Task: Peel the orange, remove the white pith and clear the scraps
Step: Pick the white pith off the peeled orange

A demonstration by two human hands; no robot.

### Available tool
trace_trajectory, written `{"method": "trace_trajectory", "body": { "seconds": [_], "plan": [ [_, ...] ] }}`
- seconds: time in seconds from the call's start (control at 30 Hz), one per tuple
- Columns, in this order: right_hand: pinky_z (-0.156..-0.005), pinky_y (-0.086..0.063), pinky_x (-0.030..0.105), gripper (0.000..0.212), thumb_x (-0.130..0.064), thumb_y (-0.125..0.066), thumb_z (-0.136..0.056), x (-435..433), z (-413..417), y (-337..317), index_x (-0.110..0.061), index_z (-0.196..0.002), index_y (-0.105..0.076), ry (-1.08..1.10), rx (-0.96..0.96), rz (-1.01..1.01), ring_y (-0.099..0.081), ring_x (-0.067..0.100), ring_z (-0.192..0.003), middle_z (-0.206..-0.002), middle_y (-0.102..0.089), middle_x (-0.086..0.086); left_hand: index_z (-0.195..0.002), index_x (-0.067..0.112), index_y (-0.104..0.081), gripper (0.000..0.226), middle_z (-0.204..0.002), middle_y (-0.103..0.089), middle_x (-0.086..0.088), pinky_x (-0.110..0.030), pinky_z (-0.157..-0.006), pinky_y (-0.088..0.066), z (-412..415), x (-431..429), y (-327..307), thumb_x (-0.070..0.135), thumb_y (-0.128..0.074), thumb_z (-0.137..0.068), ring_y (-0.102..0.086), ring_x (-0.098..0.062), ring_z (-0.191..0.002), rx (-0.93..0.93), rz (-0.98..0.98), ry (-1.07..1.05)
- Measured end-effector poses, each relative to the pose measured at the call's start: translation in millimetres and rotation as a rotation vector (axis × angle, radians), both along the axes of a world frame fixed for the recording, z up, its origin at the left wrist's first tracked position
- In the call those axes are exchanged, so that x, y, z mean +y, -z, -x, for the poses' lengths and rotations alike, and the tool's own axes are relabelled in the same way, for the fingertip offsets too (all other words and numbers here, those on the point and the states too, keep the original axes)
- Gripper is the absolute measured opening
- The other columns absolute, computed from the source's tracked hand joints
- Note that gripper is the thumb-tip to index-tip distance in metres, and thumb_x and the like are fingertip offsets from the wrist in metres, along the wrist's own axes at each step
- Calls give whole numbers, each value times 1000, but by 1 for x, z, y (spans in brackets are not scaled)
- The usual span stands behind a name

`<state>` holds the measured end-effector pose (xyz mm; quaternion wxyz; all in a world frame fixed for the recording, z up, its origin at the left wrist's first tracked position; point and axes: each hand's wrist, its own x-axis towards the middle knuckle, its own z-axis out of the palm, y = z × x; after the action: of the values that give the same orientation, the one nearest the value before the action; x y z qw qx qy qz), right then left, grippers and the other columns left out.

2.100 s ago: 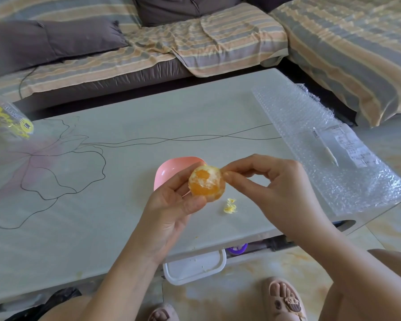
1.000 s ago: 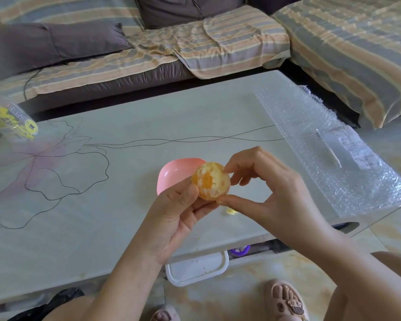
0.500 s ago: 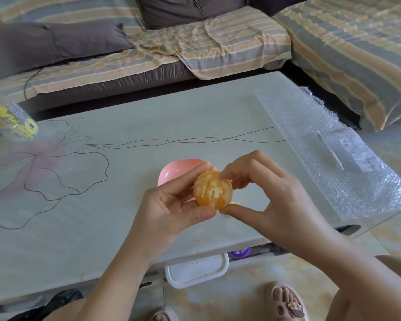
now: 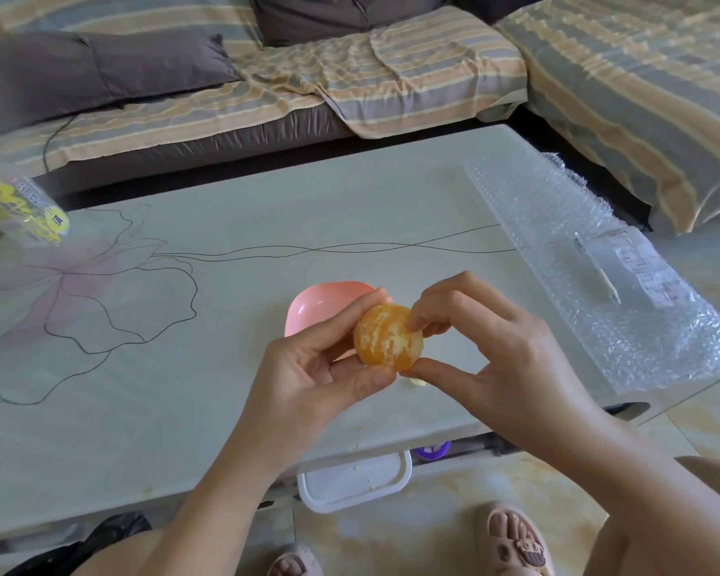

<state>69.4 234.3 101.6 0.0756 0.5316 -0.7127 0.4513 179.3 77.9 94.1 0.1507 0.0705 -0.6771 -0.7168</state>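
A peeled orange (image 4: 385,338) with white pith streaks is held above the table's near edge. My left hand (image 4: 312,372) grips it from the left, thumb under and fingers over its top. My right hand (image 4: 487,347) holds it from the right, fingertips pinching at its upper right and thumb against its lower right. A small yellowish scrap (image 4: 417,382) lies on the table just below the orange, mostly hidden by my right thumb. A pink dish (image 4: 312,303) sits on the table behind my left hand, partly covered.
A sheet of bubble wrap (image 4: 591,259) with a white stick and a paper label covers the table's right side. A clear packet with yellow print (image 4: 19,207) lies at the far left. A white container (image 4: 354,482) stands under the table edge. Sofas surround the table.
The orange has been turned in my hands, showing a side with more pith. My right fingers have moved from pulling off to the side to pinching at the orange's upper right.
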Motion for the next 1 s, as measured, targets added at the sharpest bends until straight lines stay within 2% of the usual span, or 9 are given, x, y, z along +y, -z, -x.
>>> {"method": "trace_trajectory", "body": {
  "seconds": [0.07, 0.2, 0.3, 0.5, 0.63, 0.8, 1.0],
  "plan": [
    [-69, -47, 20, 24, -22, -76, -76, 0, 0, 0, -15, -93, -60, 4, -1, -2, -51, -4, -83, -95, -51, -10, -123, 27, -61, 61, -114, -71, 0, -21, -87, -51, 0, 0, 0, 12, -75, -66, -66, -16, -108, -2, -1, -6],
    [-68, -37, 5, 22, -22, -76, -74, 0, -1, 1, -13, -86, -61, 30, 2, -1, -47, -10, -80, -93, -51, -14, -121, 28, -63, 59, -111, -72, 0, -20, -85, -51, 0, 1, -1, 14, -75, -65, -66, -14, -107, -8, 7, -13],
    [-63, -32, 2, 20, -21, -77, -74, -1, -2, 1, -12, -81, -61, 56, 14, -1, -45, -7, -76, -93, -53, -10, -120, 27, -64, 58, -110, -72, 0, -20, -84, -51, 0, -1, -1, 15, -76, -64, -66, -12, -106, -7, -3, -26],
    [-77, -45, 14, 32, -25, -78, -72, 2, 4, -9, -13, -100, -64, -75, -207, 20, -61, 11, -85, -94, -62, -5, -122, 18, -63, 61, -117, -69, -2, -24, -87, -51, 0, -4, 1, 15, -77, -64, -64, -17, -110, 0, -25, -40],
    [-76, -48, 21, 21, -23, -75, -75, 2, 7, -9, -11, -91, -68, -80, -160, -2, -60, 11, -81, -90, -61, -4, -121, 22, -63, 60, -114, -71, -1, -23, -86, -51, 0, -4, 3, 13, -75, -63, -65, -14, -108, -10, -18, -28],
    [-74, -47, 17, 16, -24, -74, -75, 4, 8, -8, -14, -85, -68, -50, -135, -15, -59, 6, -79, -87, -61, -8, -119, 26, -64, 60, -108, -73, 1, -20, -84, -52, 1, -1, 5, 14, -76, -62, -67, -10, -103, -12, 2, -48],
    [-67, -49, 33, 12, -26, -76, -73, 6, 9, -11, -17, -78, -69, -39, -178, -38, -62, 10, -75, -82, -62, -10, -118, 30, -64, 61, -106, -73, 3, -20, -84, -51, 4, 3, 6, 17, -77, -60, -67, -7, -99, -17, 18, -53]
  ]
}}
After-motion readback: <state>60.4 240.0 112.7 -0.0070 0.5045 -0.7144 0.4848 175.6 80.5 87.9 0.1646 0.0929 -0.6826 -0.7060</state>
